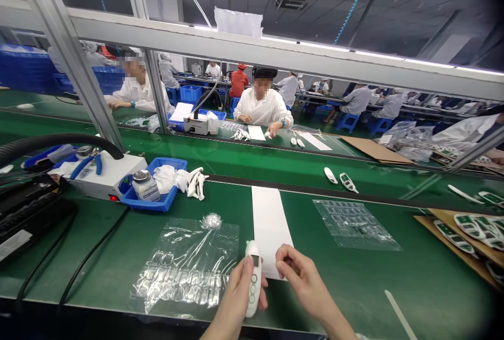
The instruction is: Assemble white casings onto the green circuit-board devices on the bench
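Far left, a thick black ribbed hose [59, 140] curves over a white box-shaped machine [106, 174], and beside it sits a blue plastic tray [167, 201] with a small glass jar [145, 185] and crumpled white cloth [167, 177] inside. Nearer, a glossy, crinkled clear blister sheet [189, 269] lies flat on the green matte bench [394, 282]. Now the left hand [236, 298] is wrapped firmly around a smooth white thermometer-shaped device [253, 282], upright at the bench's near edge. Just right, the right hand [301, 277] has its fingertips pinched together at the white paper strip [270, 227]; whether it grips anything, I cannot tell. Further right, another clear film sheet [356, 223], then cardboard [452, 229] carrying white-and-green casings [470, 224].
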